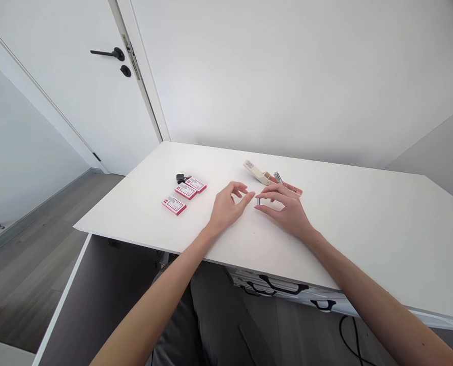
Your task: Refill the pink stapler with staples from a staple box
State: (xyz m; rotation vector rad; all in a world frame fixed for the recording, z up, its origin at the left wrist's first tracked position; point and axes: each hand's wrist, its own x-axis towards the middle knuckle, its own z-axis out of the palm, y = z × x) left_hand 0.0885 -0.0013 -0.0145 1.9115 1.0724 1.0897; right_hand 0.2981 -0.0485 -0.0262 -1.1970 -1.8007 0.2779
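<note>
My right hand [283, 206] pinches a small grey metal strip of staples [258, 201] between thumb and fingertips, holding it upright just above the white tabletop. Close by on the left, my left hand [229, 203] has its fingers curved and thumb apart, with nothing visible in it. Behind the right hand lies an opened stapler [262, 176] with a cream handle part and an orange part, and a silver metal piece sticks up from it. The right hand covers some of the orange part.
Three red-and-white small boxes [174, 205] lie on the tabletop [363, 223] left of my hands. A black staple remover [181, 178] sits behind them. Drawers with black handles [287, 290] are under the front edge, and a wall rises behind.
</note>
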